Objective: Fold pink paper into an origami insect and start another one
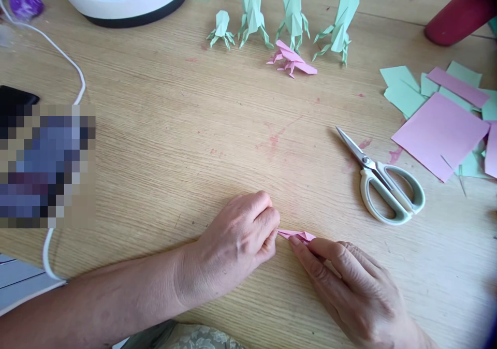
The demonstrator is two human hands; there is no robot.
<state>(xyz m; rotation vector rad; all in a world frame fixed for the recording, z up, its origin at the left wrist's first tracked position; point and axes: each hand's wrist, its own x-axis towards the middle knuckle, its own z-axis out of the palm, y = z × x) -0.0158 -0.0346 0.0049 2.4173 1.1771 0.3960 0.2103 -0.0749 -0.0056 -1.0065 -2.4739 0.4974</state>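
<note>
A small folded piece of pink paper point(298, 234) stretches between my two hands, low over the front part of the table. My left hand point(240, 232) is closed, its curled fingers at the paper's thin left tip, which they partly hide. With thumb and forefinger, my right hand point(349, 281) pinches the wider right end. Scissors with pale grey-green handles point(418, 191) lie to the right, beyond my right hand, blades pointing up and left.
At the back stand several green origami figures point(294, 15) and a pink one point(291, 59). Pink and green paper sheets point(438, 131) lie right, near a red cylinder point(458, 15). A white appliance point(132, 2) stands back left; a white cable point(64, 48) runs down the left side.
</note>
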